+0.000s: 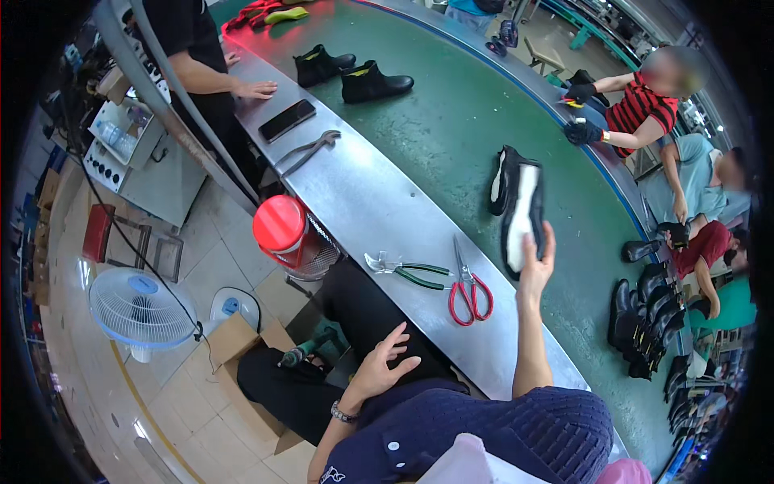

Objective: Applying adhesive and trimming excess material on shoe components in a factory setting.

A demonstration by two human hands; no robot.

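My right hand (pixel 536 266) reaches over the green conveyor belt and grips the near end of a black shoe (pixel 522 214), thumb on its pale sole. That sole faces up. Close along its left side lies another black shoe (pixel 501 179), tipped over with some of its light sole showing. Over my lap, my left hand (pixel 384 363) is open, fingers apart, holding nothing. On the metal ledge near me are red-handled scissors (pixel 468 290) and green-handled pliers (pixel 409 269).
Farther up the ledge lie metal pincers (pixel 310 152) and a black phone (pixel 287 120). Two black ankle boots (pixel 371 82) stand on the belt. A red-lidded bucket (pixel 280 226) and a fan (pixel 145 306) are at left. Co-workers sit across the belt near several shoes (pixel 645 315).
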